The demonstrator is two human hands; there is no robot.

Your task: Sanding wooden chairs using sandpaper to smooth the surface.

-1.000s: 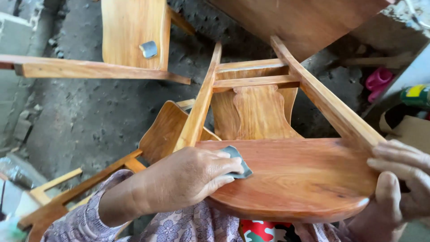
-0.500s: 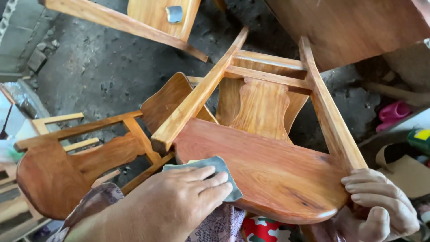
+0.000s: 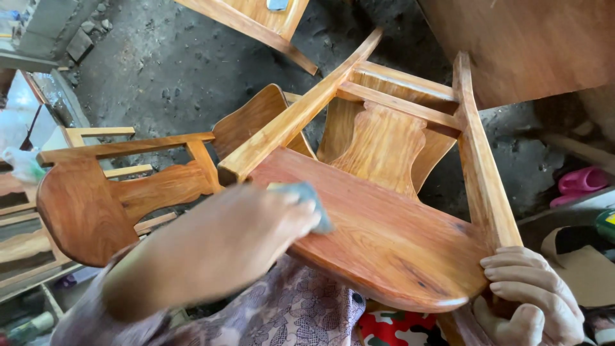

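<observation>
Pressing a grey sanding pad [image 3: 307, 202] against the near edge of a small wooden chair's seat [image 3: 384, 237], the left hand [image 3: 256, 237] is motion-blurred, so I cannot tell how its fingers lie beyond covering the pad, which is half hidden. The right hand [image 3: 532, 295] grips the seat's right corner where a leg [image 3: 480, 160] meets it, fingers pressed together and curled over the edge, thumb beneath.

Two chairs of this kind show whole: the held chair, tipped with its two legs pointing away, and a second chair [image 3: 109, 192] lying on its side on the dirt floor [image 3: 160, 77] at left. A third piece [image 3: 256, 19] is cut off at the top, carrying a second grey pad [image 3: 277, 5].

The seat is reddish-brown, smooth, with clear grain and a rounded front edge.
</observation>
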